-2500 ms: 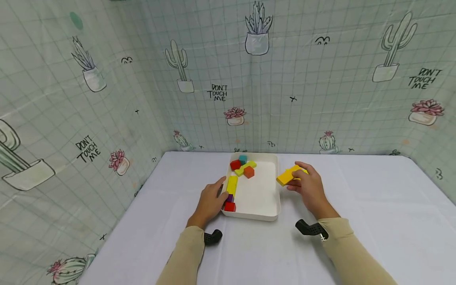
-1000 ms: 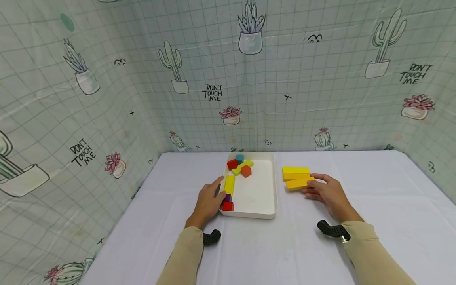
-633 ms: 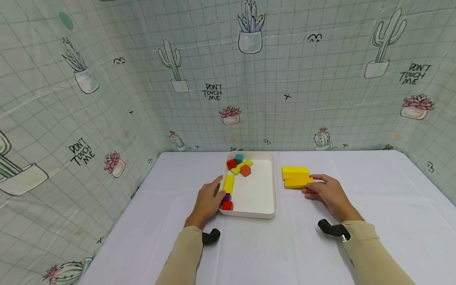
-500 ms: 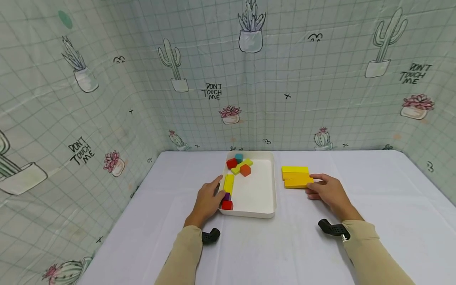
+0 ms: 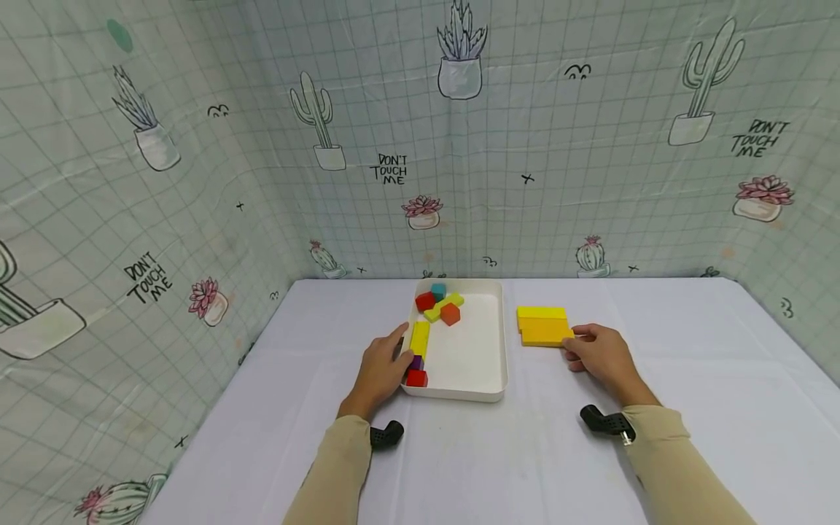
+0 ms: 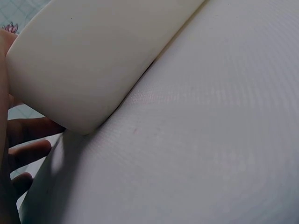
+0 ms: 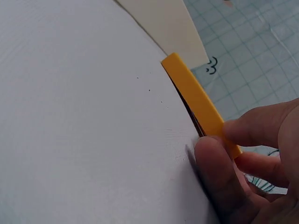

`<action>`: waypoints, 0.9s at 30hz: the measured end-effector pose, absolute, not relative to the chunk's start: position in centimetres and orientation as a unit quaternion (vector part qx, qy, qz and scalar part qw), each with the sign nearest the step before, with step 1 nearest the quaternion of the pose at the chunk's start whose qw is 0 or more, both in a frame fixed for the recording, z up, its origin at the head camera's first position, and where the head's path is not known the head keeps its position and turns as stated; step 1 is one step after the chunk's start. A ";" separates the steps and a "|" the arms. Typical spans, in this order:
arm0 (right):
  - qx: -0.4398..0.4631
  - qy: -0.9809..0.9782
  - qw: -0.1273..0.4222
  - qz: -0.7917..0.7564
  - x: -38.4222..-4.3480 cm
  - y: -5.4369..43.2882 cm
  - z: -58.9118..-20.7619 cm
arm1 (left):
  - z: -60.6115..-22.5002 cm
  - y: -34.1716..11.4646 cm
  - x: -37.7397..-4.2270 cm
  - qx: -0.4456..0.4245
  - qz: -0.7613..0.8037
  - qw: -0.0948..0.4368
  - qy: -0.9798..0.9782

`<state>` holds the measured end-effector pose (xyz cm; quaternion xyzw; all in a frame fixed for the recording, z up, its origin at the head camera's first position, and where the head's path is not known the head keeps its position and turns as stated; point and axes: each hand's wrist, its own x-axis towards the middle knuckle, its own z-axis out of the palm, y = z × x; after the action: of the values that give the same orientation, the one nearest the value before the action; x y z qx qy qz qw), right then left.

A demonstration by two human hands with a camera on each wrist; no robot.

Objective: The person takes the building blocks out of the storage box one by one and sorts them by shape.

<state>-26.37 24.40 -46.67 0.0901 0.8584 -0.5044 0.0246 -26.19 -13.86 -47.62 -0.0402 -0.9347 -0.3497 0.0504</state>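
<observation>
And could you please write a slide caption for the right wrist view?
A right hand pinches one end of a rectangular yellow block; a white tray stands beyond.

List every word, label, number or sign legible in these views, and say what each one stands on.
"DON'T TOUCH ME": left side of the patterned backdrop
"DON'T TOUCH ME": middle of the backdrop
"DON'T TOUCH ME": right side of the backdrop
"x": small marks scattered on the backdrop
No lettering can be made out on the white tray or the blocks.
</observation>
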 end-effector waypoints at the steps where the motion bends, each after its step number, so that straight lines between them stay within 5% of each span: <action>1: 0.091 0.859 0.023 -0.502 -26.3 24.4 -46.7 | -47.6 -13.8 -26.2 -0.041 -0.350 0.050 -0.934; 27: 0.104 0.865 -0.012 -0.491 -26.5 24.0 -47.0 | -47.3 -13.7 -26.0 -0.035 -0.350 0.043 -0.935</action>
<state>-26.45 24.05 -47.04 0.1040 0.8646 -0.4914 -0.0123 -25.98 -13.74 -47.31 -0.0350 -0.9353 -0.3495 0.0434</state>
